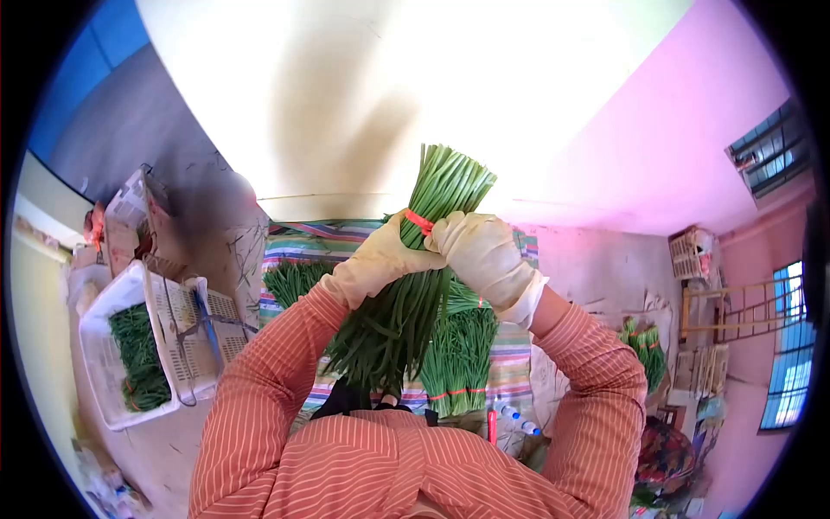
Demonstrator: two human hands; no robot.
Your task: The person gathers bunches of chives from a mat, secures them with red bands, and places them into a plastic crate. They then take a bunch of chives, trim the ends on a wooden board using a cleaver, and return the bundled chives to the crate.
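A thick bunch of garlic chives (450,183) is held up in front of me, cut stems at the top and long leaves drooping below. A red band (418,221) goes round its stems. My left hand (380,259), in a pale glove, is wrapped round the bunch just under the band. From the other side, my gloved right hand (484,253) has its fingers closed at the band's right end; the fingertips are partly hidden. Below, several banded chive bundles (458,363) lie on a striped sheet (510,355), and more chives (294,281) lie at its left.
At the left stands a white plastic crate (112,394) with chives inside and another crate beside it. Water bottles (517,419) lie near my body. More bundles (647,346) are on the right by a wooden ladder-like frame (735,311). A pale wall (519,86) rises ahead.
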